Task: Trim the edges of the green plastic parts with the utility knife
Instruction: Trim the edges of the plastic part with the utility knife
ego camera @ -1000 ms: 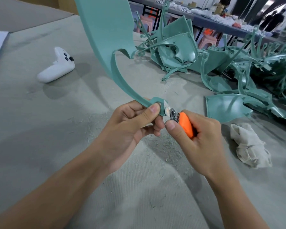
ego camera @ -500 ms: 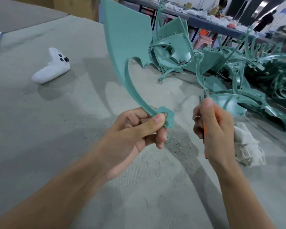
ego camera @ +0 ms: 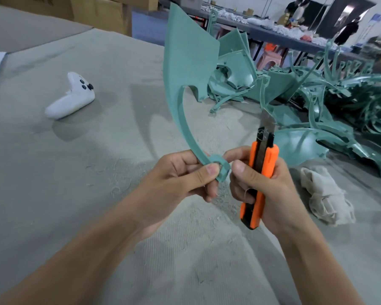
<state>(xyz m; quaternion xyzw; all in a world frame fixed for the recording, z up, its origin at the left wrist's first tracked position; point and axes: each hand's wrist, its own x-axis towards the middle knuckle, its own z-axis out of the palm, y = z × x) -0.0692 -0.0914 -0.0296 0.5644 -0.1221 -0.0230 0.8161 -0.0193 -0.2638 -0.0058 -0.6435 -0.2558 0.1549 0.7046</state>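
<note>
My left hand point(ego camera: 180, 179) pinches the small round end of a green plastic part point(ego camera: 186, 62), thumb on top. From that end a thin curved arm rises into a broad flat blade. My right hand point(ego camera: 260, 186) grips an orange and black utility knife point(ego camera: 261, 172) upright just right of the part's end. The knife's blade points up and away, clear of the plastic. My right fingertips reach toward the part's round end behind the knife.
A big heap of green plastic parts point(ego camera: 317, 102) covers the grey felt table point(ego camera: 75, 183) at right. A crumpled beige cloth point(ego camera: 326, 194) lies right of my right hand. A white game controller point(ego camera: 72, 97) rests at left. Plastic shavings lie under my hands. People stand far behind.
The knife left the part's end, swung aside, and now stands upright with its blade up beside the part. The part's broad blade shifted right in view.
</note>
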